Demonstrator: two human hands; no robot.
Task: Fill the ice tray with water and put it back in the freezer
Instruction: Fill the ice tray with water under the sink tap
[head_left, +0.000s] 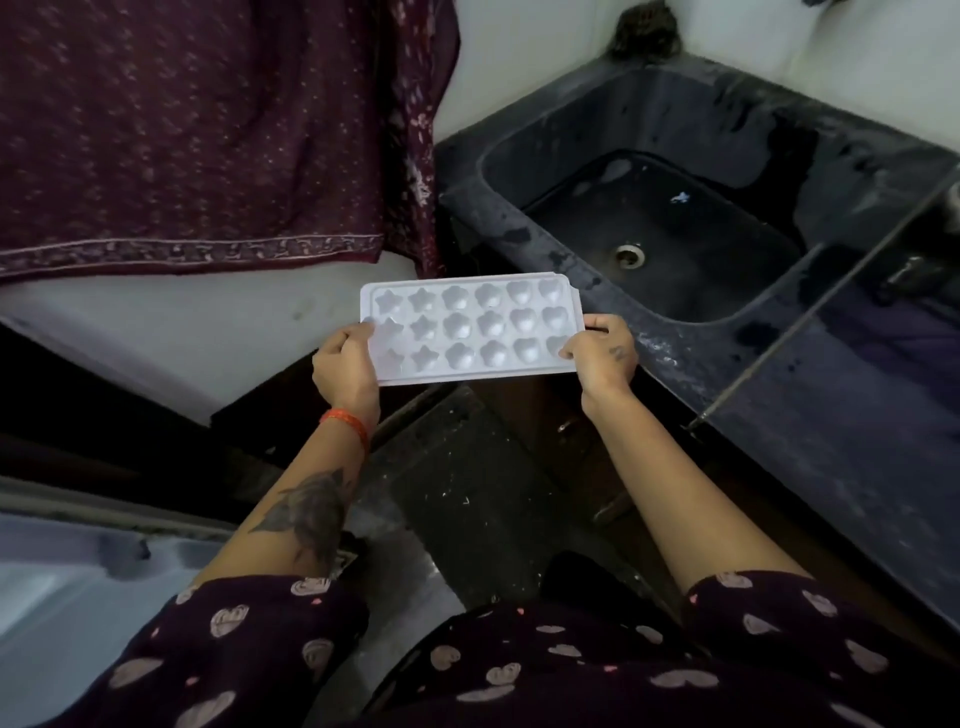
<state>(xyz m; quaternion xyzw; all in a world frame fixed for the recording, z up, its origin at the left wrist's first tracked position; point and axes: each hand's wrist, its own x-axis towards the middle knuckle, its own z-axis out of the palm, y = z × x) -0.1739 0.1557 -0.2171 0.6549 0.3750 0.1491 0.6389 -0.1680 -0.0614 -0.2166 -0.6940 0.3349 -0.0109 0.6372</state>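
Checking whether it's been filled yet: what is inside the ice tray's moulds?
The ice tray moulds look empty and dry, no water evident. The left hand and right hand cover the end moulds' edges.

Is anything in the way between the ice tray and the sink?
Nothing visible is. The ice tray, held level by the left hand and right hand, hangs just short of the dark sink. Only open air and the sink's near rim lie between.
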